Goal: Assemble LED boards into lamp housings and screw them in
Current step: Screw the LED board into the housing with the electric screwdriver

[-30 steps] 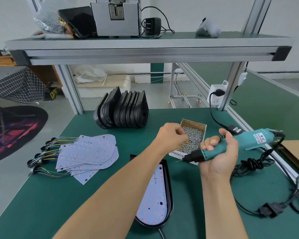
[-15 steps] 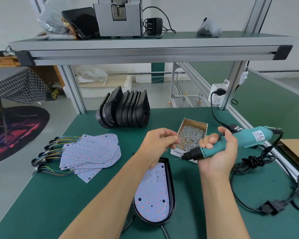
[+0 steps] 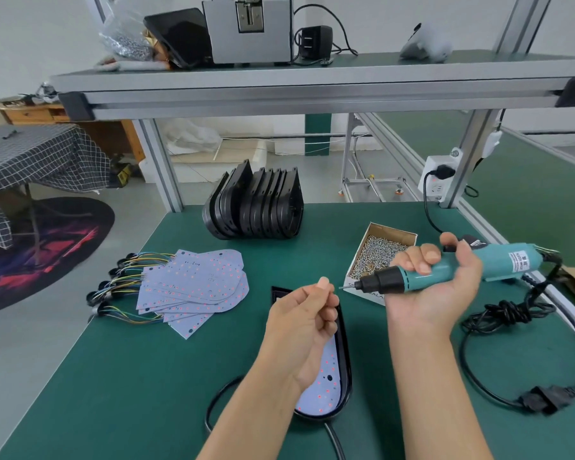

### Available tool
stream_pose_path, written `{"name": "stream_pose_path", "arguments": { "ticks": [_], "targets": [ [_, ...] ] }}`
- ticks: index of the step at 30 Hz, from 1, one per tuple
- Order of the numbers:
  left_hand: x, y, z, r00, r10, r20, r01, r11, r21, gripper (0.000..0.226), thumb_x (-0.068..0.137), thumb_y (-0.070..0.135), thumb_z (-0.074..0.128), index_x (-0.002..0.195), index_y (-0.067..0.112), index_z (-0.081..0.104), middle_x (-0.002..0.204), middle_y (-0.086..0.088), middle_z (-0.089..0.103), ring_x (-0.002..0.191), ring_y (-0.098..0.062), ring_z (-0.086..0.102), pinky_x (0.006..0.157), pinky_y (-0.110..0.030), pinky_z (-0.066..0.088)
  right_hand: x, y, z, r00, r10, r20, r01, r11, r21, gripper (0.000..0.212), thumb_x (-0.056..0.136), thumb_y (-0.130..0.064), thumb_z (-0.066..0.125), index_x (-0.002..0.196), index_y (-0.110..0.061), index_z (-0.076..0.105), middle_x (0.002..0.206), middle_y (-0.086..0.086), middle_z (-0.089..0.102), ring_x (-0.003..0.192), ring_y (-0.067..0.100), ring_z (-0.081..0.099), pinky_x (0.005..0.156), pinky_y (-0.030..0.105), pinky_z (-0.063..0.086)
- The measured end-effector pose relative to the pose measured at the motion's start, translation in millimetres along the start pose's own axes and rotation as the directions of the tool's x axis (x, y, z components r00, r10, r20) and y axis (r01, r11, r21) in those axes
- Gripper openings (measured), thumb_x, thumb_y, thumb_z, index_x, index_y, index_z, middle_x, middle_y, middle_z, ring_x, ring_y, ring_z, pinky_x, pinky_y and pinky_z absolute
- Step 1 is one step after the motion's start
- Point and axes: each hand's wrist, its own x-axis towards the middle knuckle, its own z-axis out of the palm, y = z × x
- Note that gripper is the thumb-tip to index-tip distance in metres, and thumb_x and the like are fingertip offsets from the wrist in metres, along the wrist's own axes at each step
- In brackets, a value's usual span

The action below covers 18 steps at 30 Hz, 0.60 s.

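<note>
A black lamp housing lies on the green table in front of me, with a pale LED board seated in it. Above its far end my left hand has curled fingers, and thumb and forefinger pinch a small screw that is barely visible. My right hand grips a teal electric screwdriver, held level with its bit pointing left, a short gap from the left fingertips. An open cardboard box of screws sits just behind the screwdriver.
Loose LED boards with coloured wires lie at the left. A row of empty black housings stands at the back. The screwdriver's black cable coils at the right, near a wall socket. A shelf hangs overhead.
My left hand has come out of the screw box and moved back toward me over the housing, turning palm up. My right hand has tilted the screwdriver level, bit toward the left fingers.
</note>
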Motion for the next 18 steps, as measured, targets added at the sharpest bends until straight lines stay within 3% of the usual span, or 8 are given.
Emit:
{"name": "stream_pose_path", "arguments": {
  "ticks": [12,18],
  "targets": [
    [-3.6,-6.0,7.8,0.999,-0.025,-0.027,0.024,0.999,-0.023,0.019,0.099,0.02,0.067,0.083,0.01,0.065,0.072,-0.002,0.064,0.056,-0.009,0.051,0.057,-0.021,0.047,-1.7,2.4,-0.2,1.0,-0.002,0.02,0.003,0.999,-0.043,0.02,0.099,-0.025,0.049,0.084,-0.018,0.06,0.059,-0.005,0.043,0.048,0.01,0.035,0.051,0.023,0.037],
    [-6.9,-6.3,10.2,0.997,0.032,-0.074,-0.029,0.999,0.041,0.019,0.099,0.019,0.067,0.082,0.01,0.065,0.071,-0.001,0.065,0.057,-0.01,0.051,0.061,-0.022,0.047,-2.9,2.5,-1.4,1.0,-0.008,0.028,0.009,0.998,-0.056,0.02,0.1,-0.025,0.049,0.084,-0.018,0.061,0.059,-0.005,0.044,0.049,0.011,0.035,0.052,0.024,0.037]
  ]
}}
